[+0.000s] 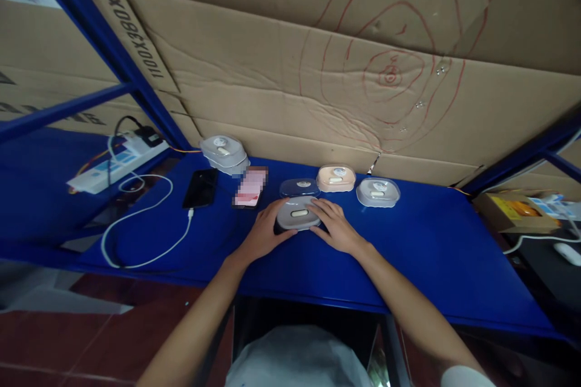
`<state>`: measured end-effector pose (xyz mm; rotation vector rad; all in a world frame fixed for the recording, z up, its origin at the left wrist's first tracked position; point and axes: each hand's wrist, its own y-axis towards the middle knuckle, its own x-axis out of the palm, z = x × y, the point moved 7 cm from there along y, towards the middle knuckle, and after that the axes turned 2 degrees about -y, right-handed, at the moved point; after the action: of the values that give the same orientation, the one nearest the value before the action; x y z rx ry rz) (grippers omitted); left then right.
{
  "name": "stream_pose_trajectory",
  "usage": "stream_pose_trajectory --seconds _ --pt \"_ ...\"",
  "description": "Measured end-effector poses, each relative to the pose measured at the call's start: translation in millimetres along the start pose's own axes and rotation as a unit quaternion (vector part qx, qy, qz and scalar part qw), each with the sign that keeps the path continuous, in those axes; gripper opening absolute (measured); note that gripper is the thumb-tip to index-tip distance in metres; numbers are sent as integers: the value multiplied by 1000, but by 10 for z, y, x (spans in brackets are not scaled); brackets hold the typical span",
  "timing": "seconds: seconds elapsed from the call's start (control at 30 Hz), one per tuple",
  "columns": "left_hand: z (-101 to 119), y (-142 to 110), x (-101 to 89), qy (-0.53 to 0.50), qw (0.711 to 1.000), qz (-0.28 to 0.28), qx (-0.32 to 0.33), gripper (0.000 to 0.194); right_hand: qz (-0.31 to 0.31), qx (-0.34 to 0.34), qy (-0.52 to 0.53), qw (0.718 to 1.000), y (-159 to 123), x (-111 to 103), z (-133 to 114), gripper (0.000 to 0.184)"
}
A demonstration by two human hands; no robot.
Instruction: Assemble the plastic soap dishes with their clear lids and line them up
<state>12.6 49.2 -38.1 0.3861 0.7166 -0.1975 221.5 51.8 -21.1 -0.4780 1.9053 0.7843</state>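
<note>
Between my two hands is a grey oval case with a small pale oval piece on its top. My left hand curves around the case's left side, thumb at the near edge. From the right, my right hand grips the same case, fingers over its upper right edge. Just behind it lies a clear oval cover with a round sticker. A peach case and another grey case, both with round stickers, stand to the back right.
Stacked grey cases stand at the back left by the cardboard wall. A black phone on a white cable and a phone with a blurred screen lie left. Farther left is a power strip; a cardboard box is right.
</note>
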Motion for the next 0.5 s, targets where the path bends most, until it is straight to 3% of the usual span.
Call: stream_pose_trajectory --seconds 0.5 --pt "56 -11 -7 19 1000 7 -1 78 -8 7 13 1000 -3 -2 -27 61"
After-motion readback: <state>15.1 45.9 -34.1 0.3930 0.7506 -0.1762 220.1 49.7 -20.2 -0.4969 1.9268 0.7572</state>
